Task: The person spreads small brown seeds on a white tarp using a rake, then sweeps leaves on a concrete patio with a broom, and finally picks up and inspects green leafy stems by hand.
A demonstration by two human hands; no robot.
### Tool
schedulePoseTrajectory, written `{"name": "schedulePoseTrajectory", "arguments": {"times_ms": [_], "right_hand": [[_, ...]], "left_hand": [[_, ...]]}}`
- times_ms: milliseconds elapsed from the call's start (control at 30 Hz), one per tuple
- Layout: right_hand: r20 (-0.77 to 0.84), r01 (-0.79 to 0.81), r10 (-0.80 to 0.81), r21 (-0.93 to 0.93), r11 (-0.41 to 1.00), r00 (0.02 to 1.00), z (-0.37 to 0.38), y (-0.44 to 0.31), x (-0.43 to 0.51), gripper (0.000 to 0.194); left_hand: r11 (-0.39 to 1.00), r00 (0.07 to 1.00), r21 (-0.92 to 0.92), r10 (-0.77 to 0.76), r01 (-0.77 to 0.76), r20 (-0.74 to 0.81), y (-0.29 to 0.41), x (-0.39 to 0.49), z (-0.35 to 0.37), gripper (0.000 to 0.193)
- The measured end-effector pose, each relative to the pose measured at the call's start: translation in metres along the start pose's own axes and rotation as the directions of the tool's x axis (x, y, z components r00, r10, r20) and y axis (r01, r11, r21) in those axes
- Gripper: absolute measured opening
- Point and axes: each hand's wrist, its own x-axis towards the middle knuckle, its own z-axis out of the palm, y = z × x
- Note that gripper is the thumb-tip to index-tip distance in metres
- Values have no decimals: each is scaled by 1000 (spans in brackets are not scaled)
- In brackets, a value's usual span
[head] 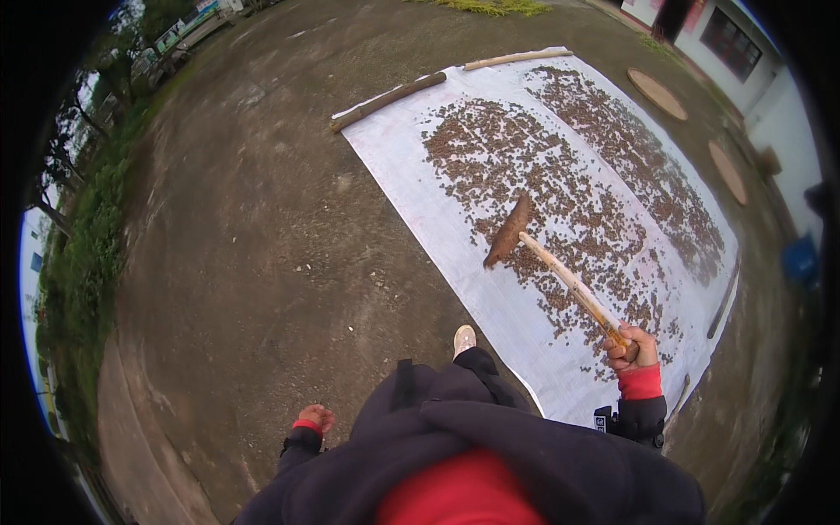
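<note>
My right hand [634, 348] grips the end of a pale wooden handle. The handle belongs to a long-handled tool [572, 278], perhaps a broom or a rake. Its wide brown head [509, 231] is over the white sheet [420, 170], among small brown nuts or seeds [489, 147]; whether it touches them I cannot tell. These brown pieces lie scattered in broad patches. Down at my left side hangs my left hand [317, 416], its fingers curled and nothing visible in it.
A log [392, 100] and a pale pole [518, 60] weigh down the sheet's far edge. Two round, flat trays [657, 94] lie beyond its right side, near a white building [715, 46]. My shoe [464, 340] is beside the sheet. Shrubs [98, 223] border the ground at left.
</note>
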Motion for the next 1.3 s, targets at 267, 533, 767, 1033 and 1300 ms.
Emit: {"name": "schedulePoseTrajectory", "arguments": {"times_ms": [267, 533, 767, 1033, 1300], "right_hand": [[105, 102, -70, -345, 933, 992, 96, -42, 142, 30], [78, -85, 101, -193, 978, 992, 185, -108, 278, 36], [185, -137, 124, 58, 989, 975, 268, -130, 385, 34], [260, -135, 36, 374, 918, 965, 341, -105, 477, 31], [238, -194, 108, 375, 906, 965, 395, -130, 545, 30]], "left_hand": [[994, 963, -112, -46, 17, -266, 78, 22, -26, 12], [979, 987, -195, -79, 51, -138, 118, 31, -12, 12], [891, 858, -400, -366, 212, -360, 154, 86, -29, 15], [997, 945, -69, -39, 18, -324, 380, 203, -101, 14], [992, 980, 81, 112, -100, -166, 574, 304, -77, 14]]}}
